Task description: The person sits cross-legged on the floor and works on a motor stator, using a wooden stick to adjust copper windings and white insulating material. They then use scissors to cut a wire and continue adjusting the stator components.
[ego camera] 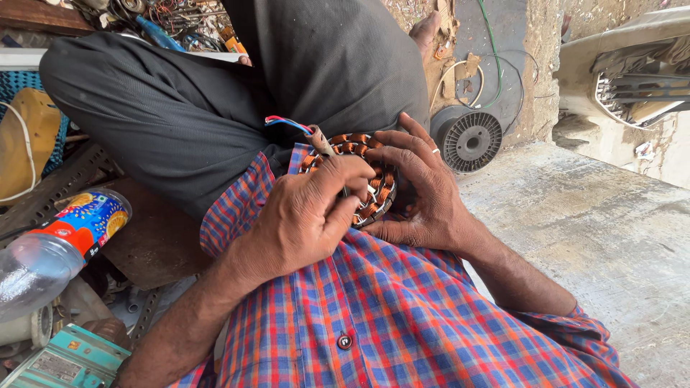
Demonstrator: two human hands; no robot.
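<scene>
A round motor stator [368,188] with copper-wound coils rests against my lap, at the middle of the view. My right hand [420,187] cups its right side, fingers spread over the coils. My left hand [305,215] lies over its left side, thumb and fingers pressed on the windings. Red and blue wires [287,123] in a beige sleeve stick out from the stator's top left. Much of the stator is hidden under both hands.
A clear plastic bottle [54,248] with a colourful label lies at the left. A black wire spool [471,140] sits on the concrete floor [589,230] behind my right hand. Metal parts and tangled wires [180,18] crowd the left and far side.
</scene>
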